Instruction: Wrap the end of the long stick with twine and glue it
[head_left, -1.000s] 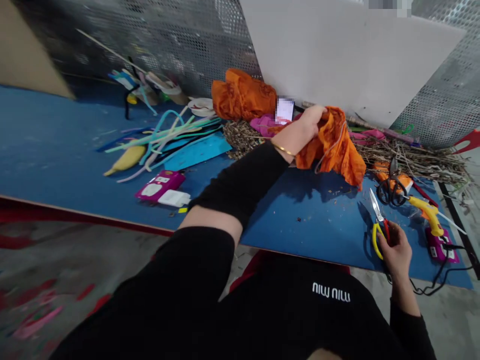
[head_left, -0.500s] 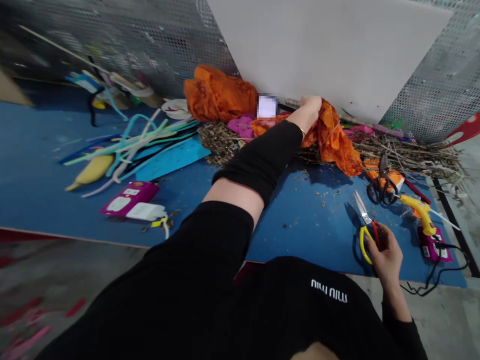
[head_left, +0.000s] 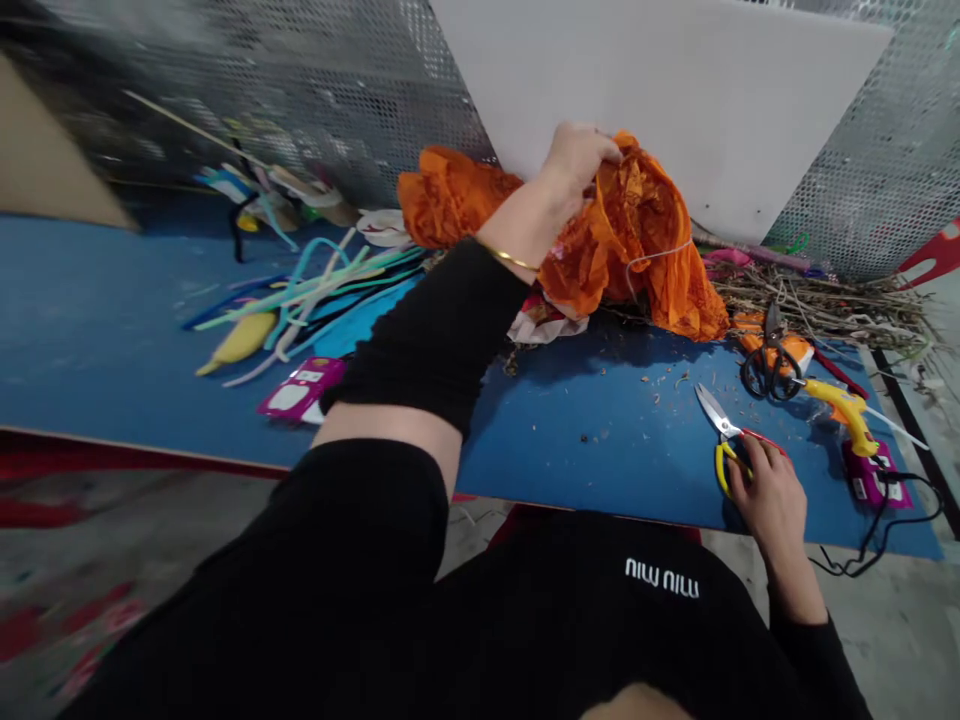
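Scissors' handles [head_left: 731, 462] under right-hand fingers [head_left: 754, 470]

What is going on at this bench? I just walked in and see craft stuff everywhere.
A person in black sleeves is at a blue table. Their left hand grips a crumpled orange cloth, lifted above the tabletop. Their right hand rests on yellow-handled scissors lying on the table. A glue gun, black scissors, dry twigs and coloured strips lie around.
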